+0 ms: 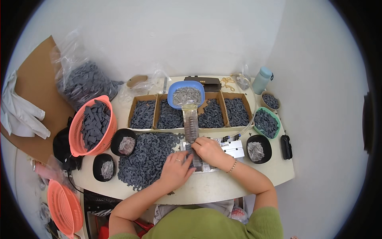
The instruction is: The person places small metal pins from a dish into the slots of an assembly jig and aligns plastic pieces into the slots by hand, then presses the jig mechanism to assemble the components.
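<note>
A metal fixture [232,148] with a silvery block lies on the table in front of me, and small dark grey parts sit along its left side. My right hand [209,151] is over it, fingers curled and pressed together at the foot of a clear ribbed chute [191,126]; what they pinch is hidden. My left hand [176,170] rests at the fixture's left edge, fingers stretched and apart, the tips touching near the grey parts. Above the chute stands a blue bowl [170,98] of thin clear pins. A heap of dark grey parts [145,159] spreads beside my left hand.
Behind is a divided cardboard tray [156,115] of grey parts. Black bowls [113,142] with small pieces stand left, another black bowl [267,146] right. A coral basket [112,127], a green tray [274,134], an air hose [254,107] and a bottle [261,81] surround the work.
</note>
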### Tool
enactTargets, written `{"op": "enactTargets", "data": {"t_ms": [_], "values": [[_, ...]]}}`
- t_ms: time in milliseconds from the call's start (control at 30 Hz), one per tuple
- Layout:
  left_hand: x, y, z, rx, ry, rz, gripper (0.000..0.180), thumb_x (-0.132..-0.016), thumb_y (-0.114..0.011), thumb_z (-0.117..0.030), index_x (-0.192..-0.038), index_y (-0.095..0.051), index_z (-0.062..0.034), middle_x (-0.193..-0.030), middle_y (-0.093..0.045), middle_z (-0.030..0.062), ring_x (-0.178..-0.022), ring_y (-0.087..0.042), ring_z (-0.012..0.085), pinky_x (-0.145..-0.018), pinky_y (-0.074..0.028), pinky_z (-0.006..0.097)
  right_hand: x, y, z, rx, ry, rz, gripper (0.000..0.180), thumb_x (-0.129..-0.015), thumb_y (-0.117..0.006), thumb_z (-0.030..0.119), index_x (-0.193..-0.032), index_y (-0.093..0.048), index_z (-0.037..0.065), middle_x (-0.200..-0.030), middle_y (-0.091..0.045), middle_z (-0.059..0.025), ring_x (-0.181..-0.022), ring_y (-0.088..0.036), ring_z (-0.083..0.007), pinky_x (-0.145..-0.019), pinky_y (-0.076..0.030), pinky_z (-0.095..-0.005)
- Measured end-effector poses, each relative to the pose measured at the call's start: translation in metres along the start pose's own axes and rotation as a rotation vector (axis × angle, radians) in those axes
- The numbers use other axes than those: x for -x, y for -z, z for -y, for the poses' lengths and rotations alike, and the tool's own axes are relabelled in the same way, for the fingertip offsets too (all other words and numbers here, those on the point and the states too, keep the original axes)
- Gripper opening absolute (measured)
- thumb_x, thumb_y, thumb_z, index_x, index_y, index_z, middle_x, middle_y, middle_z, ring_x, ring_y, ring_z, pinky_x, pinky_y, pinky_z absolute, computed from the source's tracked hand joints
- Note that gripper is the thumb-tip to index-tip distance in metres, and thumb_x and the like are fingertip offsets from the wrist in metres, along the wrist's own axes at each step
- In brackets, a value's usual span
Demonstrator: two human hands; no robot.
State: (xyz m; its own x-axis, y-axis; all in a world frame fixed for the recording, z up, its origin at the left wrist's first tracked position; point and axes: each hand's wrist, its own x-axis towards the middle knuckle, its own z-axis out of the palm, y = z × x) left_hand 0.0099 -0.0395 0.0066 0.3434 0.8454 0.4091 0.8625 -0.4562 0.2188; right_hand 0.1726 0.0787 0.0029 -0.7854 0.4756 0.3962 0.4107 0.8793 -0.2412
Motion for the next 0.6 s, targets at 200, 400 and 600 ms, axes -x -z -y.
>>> {"op": "enactTargets", "data": {"t_ms": [200,400,600], "values": [[-0.009,0.006,0.021,0.086,0.094,-0.06,0.046,-0.077,-0.072,-0.019,-0.116,-0.058,0.0009,-0.115,-0.053,0.0168,-0.107,-0.052,0.0349,-0.092,-0.041,0.044,-0.009,0.008,-0.012,-0.162,0.027,0.032,0.013,-0.076,-0.063,0.007,-0.089,-0.061,0.004,-0.085,-0.062,-0.0098,-0.086,-0.062,-0.0282,-0.071,-0.052,-0.0385],[-0.015,-0.002,0.019,0.099,0.039,-0.015,0.046,-0.078,-0.071,-0.02,-0.117,-0.058,0.0019,-0.118,-0.051,0.0176,-0.109,-0.05,0.0349,-0.093,-0.04,0.043,-0.044,0.027,-0.032,-0.263,0.029,-0.085,0.015,-0.077,-0.065,0.006,-0.092,-0.062,0.006,-0.081,-0.062,-0.0096,-0.077,-0.062,-0.0287,-0.068,-0.051,-0.038],[-0.021,-0.009,0.009,0.008,0.046,0.013,0.048,-0.079,-0.07,-0.024,-0.116,-0.058,0.0032,-0.12,-0.05,0.0182,-0.111,-0.049,0.0346,-0.095,-0.039,0.043,-0.118,0.034,-0.066,-0.148,-0.065,-0.38,0.017,-0.08,-0.063,0.004,-0.097,-0.062,0.004,-0.092,-0.064,-0.0104,-0.078,-0.063,-0.0308,-0.069,-0.051,-0.0394]]}}
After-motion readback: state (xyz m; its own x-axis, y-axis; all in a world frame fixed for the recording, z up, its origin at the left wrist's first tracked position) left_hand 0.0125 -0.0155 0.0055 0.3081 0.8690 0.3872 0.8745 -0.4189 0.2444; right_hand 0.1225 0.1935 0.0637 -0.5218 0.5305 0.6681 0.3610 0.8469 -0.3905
